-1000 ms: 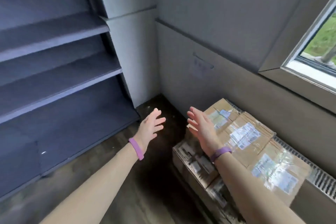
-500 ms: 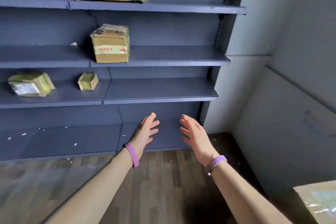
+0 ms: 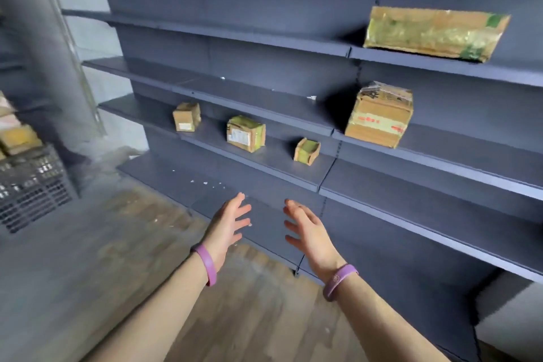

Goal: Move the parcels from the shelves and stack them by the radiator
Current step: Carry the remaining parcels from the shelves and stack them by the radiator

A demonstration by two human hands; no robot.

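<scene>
Both empty and spread, the left hand (image 3: 227,222) and right hand (image 3: 308,231) hang below the small open parcel (image 3: 306,151), roughly equidistant.

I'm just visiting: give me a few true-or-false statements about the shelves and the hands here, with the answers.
1. Both hands, left hand and right hand, are empty. True.
2. Five parcels sit on the shelves. True.
3. The long parcel sits on the lowest shelf. False: it sits higher than the other parcels.
4. The tiny parcel sits on the same shelf as two other small ones. True.
5. The right hand is touching the big box. False: it is well below it.
</scene>
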